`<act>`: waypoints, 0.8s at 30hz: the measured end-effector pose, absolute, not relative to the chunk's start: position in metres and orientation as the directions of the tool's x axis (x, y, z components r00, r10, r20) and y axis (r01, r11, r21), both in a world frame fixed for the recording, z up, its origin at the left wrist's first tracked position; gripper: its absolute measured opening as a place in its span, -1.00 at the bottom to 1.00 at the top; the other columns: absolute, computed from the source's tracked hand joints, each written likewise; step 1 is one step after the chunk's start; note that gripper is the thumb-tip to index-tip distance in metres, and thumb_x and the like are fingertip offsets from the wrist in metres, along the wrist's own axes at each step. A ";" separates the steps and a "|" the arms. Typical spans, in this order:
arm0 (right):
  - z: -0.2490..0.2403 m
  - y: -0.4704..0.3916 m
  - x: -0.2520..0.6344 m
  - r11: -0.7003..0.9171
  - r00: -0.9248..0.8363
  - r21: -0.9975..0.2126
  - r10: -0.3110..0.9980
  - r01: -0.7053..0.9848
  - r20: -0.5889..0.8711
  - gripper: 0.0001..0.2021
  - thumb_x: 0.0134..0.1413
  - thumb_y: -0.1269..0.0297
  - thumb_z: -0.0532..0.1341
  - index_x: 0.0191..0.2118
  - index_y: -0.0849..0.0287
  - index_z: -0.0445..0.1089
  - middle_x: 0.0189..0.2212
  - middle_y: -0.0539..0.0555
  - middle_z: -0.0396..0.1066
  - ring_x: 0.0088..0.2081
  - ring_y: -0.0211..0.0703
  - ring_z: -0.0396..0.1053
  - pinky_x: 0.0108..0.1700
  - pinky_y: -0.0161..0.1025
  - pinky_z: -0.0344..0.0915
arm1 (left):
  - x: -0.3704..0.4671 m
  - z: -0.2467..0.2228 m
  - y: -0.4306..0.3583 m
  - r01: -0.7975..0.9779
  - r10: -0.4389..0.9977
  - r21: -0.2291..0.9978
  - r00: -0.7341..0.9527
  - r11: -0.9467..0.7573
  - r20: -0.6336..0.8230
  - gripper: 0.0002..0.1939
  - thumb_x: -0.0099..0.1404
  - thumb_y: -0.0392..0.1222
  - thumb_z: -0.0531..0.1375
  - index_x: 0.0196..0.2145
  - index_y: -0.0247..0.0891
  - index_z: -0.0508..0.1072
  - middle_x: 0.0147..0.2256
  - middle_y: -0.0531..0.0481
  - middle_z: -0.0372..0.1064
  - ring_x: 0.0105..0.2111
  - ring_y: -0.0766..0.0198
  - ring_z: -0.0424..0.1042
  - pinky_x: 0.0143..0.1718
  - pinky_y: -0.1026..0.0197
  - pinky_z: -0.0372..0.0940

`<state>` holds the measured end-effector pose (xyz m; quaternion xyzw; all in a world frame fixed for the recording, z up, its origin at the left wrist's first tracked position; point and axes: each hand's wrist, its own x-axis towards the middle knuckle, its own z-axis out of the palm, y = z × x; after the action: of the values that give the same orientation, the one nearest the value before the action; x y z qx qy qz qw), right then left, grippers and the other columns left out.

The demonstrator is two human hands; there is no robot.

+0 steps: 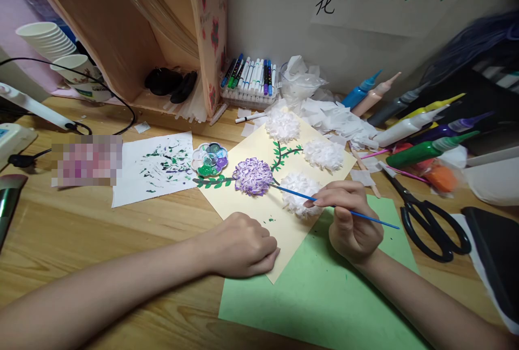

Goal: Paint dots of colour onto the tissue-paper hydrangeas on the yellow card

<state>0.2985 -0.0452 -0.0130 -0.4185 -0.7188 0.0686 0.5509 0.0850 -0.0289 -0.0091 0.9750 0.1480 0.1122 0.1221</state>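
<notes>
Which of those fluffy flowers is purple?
The leftmost flower on the cream paper, nearest the tip of the blue brush; the other three flowers are white.

From my screen far off, I see a craft spot at a wooden table (81, 231); I can't tell if it's a home or a school. Left of the right hand (352, 220) and its thin brush (375, 220) are fluffy flowers (253, 176) and a paint dish (197, 160). Beyond the grip are colored pens (251, 74) and squeeze bottles (405, 128). Scissors (407, 194) lie to its right.
</notes>
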 end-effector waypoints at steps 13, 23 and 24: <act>-0.015 -0.045 0.299 0.650 -0.055 -0.565 0.679 0.508 0.732 -0.77 0.24 0.27 -0.02 -0.29 0.11 0.38 -0.50 0.03 0.45 -0.31 -0.12 0.31 -0.29 -0.16 0.25 | 0.085 -0.009 -0.029 0.261 0.318 0.272 0.929 -0.926 0.190 -0.67 0.29 -0.22 0.00 -0.61 -0.27 0.30 -0.65 0.08 0.34 -0.66 0.33 0.31 -0.63 0.22 -0.01; -0.016 -0.044 0.298 0.662 -0.020 -0.553 0.650 0.505 0.759 -0.76 0.24 0.28 -0.02 -0.31 0.13 0.38 -0.51 0.05 0.44 -0.32 -0.12 0.29 -0.30 -0.14 0.23 | 0.085 -0.009 -0.029 0.260 0.315 0.273 0.931 -0.926 0.183 -0.68 0.29 -0.22 0.01 -0.61 -0.26 0.31 -0.65 0.09 0.34 -0.66 0.33 0.30 -0.62 0.22 0.00; -0.016 -0.044 0.298 0.667 -0.036 -0.548 0.650 0.506 0.759 -0.76 0.24 0.28 -0.02 -0.31 0.13 0.38 -0.51 0.05 0.45 -0.32 -0.12 0.29 -0.29 -0.14 0.23 | 0.085 -0.009 -0.029 0.260 0.315 0.270 0.931 -0.927 0.185 -0.68 0.28 -0.22 0.01 -0.61 -0.25 0.31 -0.65 0.09 0.34 -0.66 0.33 0.29 -0.62 0.21 0.00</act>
<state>0.2984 -0.0443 -0.0158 -0.4032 -0.7168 0.0641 0.5653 0.0855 -0.0287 -0.0088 0.9750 0.1477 0.1130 0.1215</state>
